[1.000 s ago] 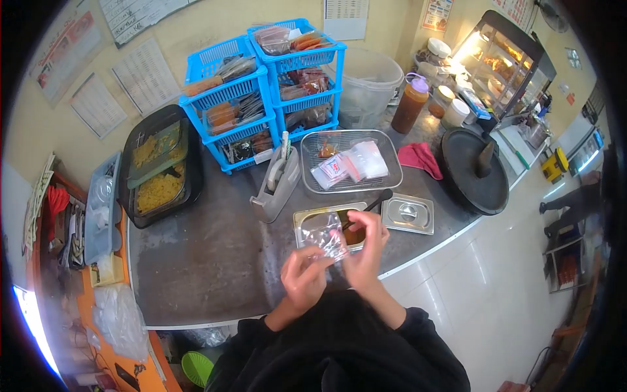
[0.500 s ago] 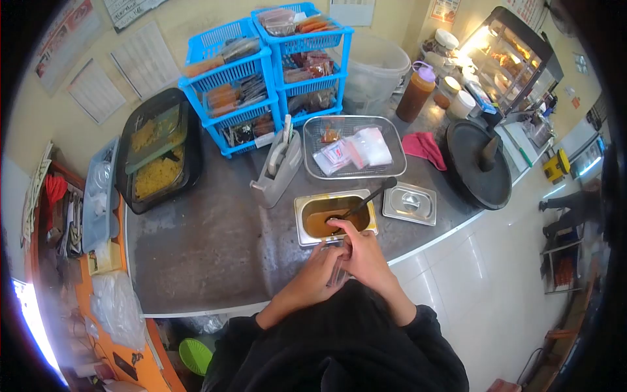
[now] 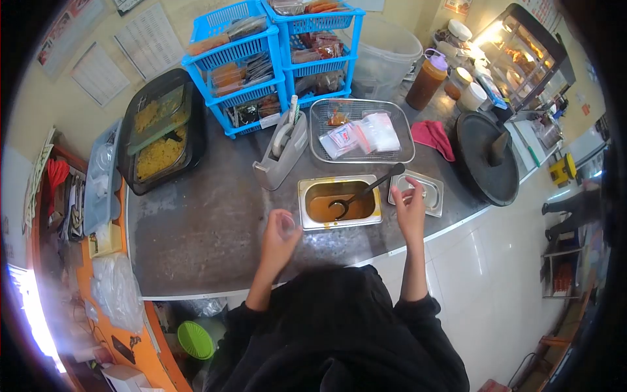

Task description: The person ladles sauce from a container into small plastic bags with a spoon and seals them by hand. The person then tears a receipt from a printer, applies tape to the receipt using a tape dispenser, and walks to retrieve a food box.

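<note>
So in the head view the two hands were well apart, one on each side of a rectangular metal pan; the left hand was at about 8 o'clock from it, fingers curled round towards the thumb, and I honestly can't tell if anything thin and clear was pinched in there; the right hand was up at roughly 3 o'clock, thumb and fingers loosely parted with nothing visible between them. Its fingertips overlapped the metal lid from this angle; can't tell if they touched it.

The pan sat near the front edge of the dark worktop, with orange-brown sauce inside and yellowish smears on the rim; a black ladle leaned in it, bowl down in the sauce, handle out over the rim towards 2 o'clock.

Going round from the pan, a wire-lined tray lay at 12 to 1 o'clock, holding clear plastic bags and a small orange-brown packet; a grey dispenser stood at 10 o'clock, blue stacked baskets full of packets behind it; at 2 o'clock, a pink cloth, then a black stone mortar with its pestle.
</note>
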Motion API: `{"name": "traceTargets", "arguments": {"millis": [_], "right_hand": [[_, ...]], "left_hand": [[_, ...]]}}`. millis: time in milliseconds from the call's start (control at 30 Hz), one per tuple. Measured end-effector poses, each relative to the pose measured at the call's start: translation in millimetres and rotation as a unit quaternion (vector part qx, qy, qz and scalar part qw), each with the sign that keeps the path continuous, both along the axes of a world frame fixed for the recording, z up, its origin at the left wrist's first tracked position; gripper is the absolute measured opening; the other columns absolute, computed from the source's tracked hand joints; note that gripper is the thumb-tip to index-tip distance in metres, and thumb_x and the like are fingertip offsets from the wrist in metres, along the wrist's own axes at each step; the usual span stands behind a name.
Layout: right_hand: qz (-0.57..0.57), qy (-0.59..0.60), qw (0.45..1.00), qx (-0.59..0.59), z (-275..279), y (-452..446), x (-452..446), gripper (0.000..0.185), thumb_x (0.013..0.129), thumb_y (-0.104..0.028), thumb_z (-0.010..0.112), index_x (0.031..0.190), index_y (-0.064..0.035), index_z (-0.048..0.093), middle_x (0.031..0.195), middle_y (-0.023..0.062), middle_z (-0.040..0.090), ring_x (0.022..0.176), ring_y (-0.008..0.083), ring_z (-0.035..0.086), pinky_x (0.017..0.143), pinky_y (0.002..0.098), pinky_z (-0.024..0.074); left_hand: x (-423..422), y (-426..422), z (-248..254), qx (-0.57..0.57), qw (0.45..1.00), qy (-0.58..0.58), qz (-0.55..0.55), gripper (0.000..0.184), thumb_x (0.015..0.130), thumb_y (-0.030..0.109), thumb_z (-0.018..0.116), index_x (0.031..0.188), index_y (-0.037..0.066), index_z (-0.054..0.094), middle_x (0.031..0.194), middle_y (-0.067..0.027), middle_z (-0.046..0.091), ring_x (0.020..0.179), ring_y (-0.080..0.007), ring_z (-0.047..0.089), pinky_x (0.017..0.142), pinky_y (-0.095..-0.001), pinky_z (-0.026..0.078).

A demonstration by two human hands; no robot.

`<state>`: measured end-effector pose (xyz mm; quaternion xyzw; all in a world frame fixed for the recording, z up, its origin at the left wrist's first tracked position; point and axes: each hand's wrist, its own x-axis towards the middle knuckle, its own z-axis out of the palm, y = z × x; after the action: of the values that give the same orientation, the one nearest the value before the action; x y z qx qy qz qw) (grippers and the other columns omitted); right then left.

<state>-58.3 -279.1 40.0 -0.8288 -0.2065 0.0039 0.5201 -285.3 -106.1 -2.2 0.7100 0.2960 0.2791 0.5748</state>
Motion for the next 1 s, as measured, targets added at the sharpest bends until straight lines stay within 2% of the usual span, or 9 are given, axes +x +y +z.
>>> {"name": "traceTargets", "arguments": {"millis": [67, 133, 200, 233, 367, 500, 600, 733, 1000], "right_hand": [[0.035, 0.036, 0.998, 0.047, -33.9, 8.9, 19.4, 0.041, 0.079, -0.028, 0.069, 0.108, -0.0030, 0.053, 0.066, 0.0006, 0.051, 0.056, 0.0077, 0.044, 0.051, 0.0237, 0.0365], [0.069, 0.030, 0.995, 0.068, -44.4, 20.1, 25.3, 0.031, 0.084, -0.027, 0.063, 0.101, -0.0019, 0.055, 0.068, 0.0011, 0.053, 0.056, 0.0075, 0.044, 0.050, 0.0234, 0.0362], [0.092, 0.044, 0.992, 0.081, -48.4, 25.3, 27.5, 0.026, 0.087, -0.024, 0.060, 0.098, -0.0008, 0.056, 0.070, 0.0018, 0.054, 0.056, 0.0080, 0.046, 0.051, 0.0232, 0.0368], [0.092, 0.008, 0.991, 0.092, -24.3, 25.7, 14.7, 0.021, 0.091, -0.020, 0.053, 0.097, 0.0000, 0.055, 0.071, 0.0026, 0.055, 0.058, 0.0089, 0.049, 0.052, 0.0235, 0.0388], [0.010, -0.055, 0.989, 0.137, -8.2, 5.8, -0.9, 0.019, 0.094, -0.018, 0.047, 0.095, -0.0003, 0.054, 0.068, 0.0030, 0.054, 0.059, 0.0097, 0.051, 0.055, 0.0240, 0.0410], [0.006, 0.004, 0.991, 0.135, -39.0, -16.6, -2.1, 0.018, 0.095, -0.018, 0.045, 0.095, -0.0013, 0.052, 0.074, 0.0037, 0.053, 0.060, 0.0083, 0.051, 0.055, 0.0233, 0.0409], [-0.019, 0.072, 0.972, 0.222, -54.7, -18.2, -0.3, 0.017, 0.097, -0.019, 0.041, 0.098, -0.0032, 0.048, 0.080, 0.0022, 0.049, 0.064, 0.0079, 0.048, 0.057, 0.0222, 0.0405], [-0.053, 0.136, 0.949, 0.280, -62.9, -16.5, 2.7, 0.024, 0.096, -0.024, 0.042, 0.094, -0.0021, 0.051, 0.073, 0.0011, 0.051, 0.062, 0.0068, 0.049, 0.057, 0.0216, 0.0401], [-0.036, 0.278, 0.899, 0.336, -71.6, -9.8, 4.6, 0.022, 0.095, -0.024, 0.044, 0.094, -0.0037, 0.052, 0.066, 0.0010, 0.050, 0.061, 0.0073, 0.048, 0.057, 0.0212, 0.0386]], "left_hand": [[7.0, 11.4, -5.3, -0.112, 0.994, -0.016, -0.004, 0.033, 0.074, 0.006, 0.066, 0.103, 0.005, 0.051, 0.093, -0.0051, 0.053, 0.091, -0.0146, 0.049, 0.081, -0.0296, 0.039], [14.9, 17.4, -1.4, -0.221, 0.975, 0.009, -0.013, 0.034, 0.075, 0.007, 0.066, 0.105, 0.004, 0.052, 0.096, -0.0044, 0.054, 0.093, -0.0124, 0.049, 0.082, -0.0276, 0.039], [22.5, 12.7, 6.5, -0.192, 0.981, 0.002, -0.019, 0.034, 0.075, 0.005, 0.066, 0.106, 0.003, 0.053, 0.097, -0.0044, 0.055, 0.093, -0.0120, 0.050, 0.083, -0.0271, 0.039], [26.2, 9.4, 11.4, -0.177, 0.984, -0.001, -0.021, 0.034, 0.074, 0.004, 0.065, 0.107, 0.003, 0.054, 0.097, -0.0044, 0.055, 0.093, -0.0118, 0.050, 0.083, -0.0269, 0.039], [38.2, -1.4, 26.3, -0.100, 0.993, -0.030, -0.062, 0.033, 0.075, 0.002, 0.063, 0.107, 0.003, 0.053, 0.093, -0.0031, 0.056, 0.090, -0.0111, 0.051, 0.081, -0.0258, 0.040], [50.5, -15.7, 41.7, -0.053, 0.993, -0.054, -0.085, 0.033, 0.076, 0.002, 0.063, 0.107, 0.003, 0.052, 0.092, -0.0023, 0.055, 0.086, -0.0100, 0.051, 0.076, -0.0242, 0.041], [52.2, -22.5, 55.2, -0.062, 0.993, -0.030, -0.094, 0.033, 0.077, 0.002, 0.063, 0.107, 0.001, 0.052, 0.094, -0.0024, 0.055, 0.088, -0.0097, 0.049, 0.079, -0.0241, 0.040], [51.7, -22.1, 53.5, -0.041, 0.993, -0.039, -0.101, 0.033, 0.076, 0.001, 0.062, 0.107, 0.003, 0.052, 0.089, -0.0018, 0.054, 0.085, -0.0095, 0.050, 0.073, -0.0239, 0.042], [35.8, -9.0, 32.0, -0.071, 0.995, -0.041, -0.051, 0.033, 0.076, 0.002, 0.064, 0.107, 0.003, 0.052, 0.087, -0.0013, 0.054, 0.083, -0.0095, 0.049, 0.074, -0.0236, 0.041]]}}
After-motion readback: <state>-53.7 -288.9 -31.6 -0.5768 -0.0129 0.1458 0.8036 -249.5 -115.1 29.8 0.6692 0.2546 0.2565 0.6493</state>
